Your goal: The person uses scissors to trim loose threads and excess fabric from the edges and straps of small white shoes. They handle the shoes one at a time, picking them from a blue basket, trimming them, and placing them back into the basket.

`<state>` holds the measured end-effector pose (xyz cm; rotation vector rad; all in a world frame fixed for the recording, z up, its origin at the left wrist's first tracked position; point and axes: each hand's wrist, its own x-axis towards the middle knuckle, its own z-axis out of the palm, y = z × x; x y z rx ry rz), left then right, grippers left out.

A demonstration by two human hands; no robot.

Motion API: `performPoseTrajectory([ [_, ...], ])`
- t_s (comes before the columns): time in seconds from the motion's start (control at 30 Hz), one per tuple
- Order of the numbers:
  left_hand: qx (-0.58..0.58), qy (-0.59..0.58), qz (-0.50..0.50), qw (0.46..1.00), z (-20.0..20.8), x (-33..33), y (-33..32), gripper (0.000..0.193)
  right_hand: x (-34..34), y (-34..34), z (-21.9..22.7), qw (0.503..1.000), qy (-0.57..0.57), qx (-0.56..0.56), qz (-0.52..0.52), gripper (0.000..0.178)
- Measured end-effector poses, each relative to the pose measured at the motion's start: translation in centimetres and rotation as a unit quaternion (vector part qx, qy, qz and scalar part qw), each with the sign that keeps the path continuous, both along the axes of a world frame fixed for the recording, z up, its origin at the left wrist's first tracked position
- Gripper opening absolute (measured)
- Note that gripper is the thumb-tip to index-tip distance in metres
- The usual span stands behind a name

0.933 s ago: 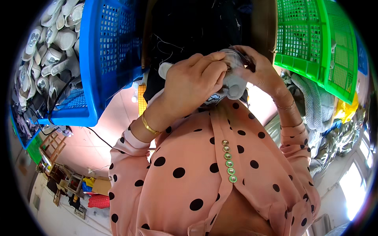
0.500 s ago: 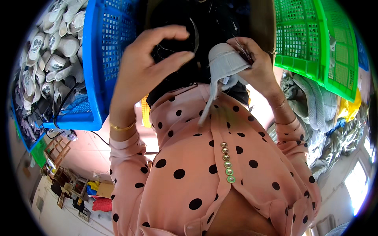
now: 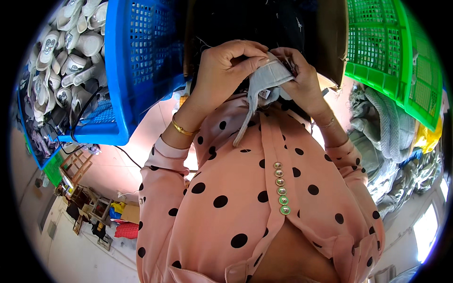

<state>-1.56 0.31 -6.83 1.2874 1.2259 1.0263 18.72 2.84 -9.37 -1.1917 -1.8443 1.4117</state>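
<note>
Grey fabric piece (image 3: 266,78), soft & light; both hands' fingers (image 3: 247,59) pinching its top edge, best hold there.

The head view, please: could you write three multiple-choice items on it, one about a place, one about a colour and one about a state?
1. Where is the blue crate?
A. On the person's left
B. On the person's right
C. Behind the green crate

2. What colour is the fabric piece in the hands?
A. Red
B. Grey
C. Yellow

3. How is the fabric piece held?
A. Left hand alone
B. Right hand alone
C. Both hands

Answers: 1 A, it fills the upper left, opposite the green crate. 2 B, it is pale grey. 3 C, fingers of both hands pinch it.
</note>
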Motion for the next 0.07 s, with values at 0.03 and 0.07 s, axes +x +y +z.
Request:
performPoseTrajectory([
  [0.03,0.001,0.011,-0.008,1.000,0.02,0.26,0.21,0.018,0.55,0.45,0.52,0.999,-0.019,-0.021,0.030,0.048],
  [0.07,0.002,0.023,-0.015,1.000,0.24,0.50,0.50,0.019,1.04,1.01,1.31,0.997,-0.037,-0.043,0.060,0.050],
])
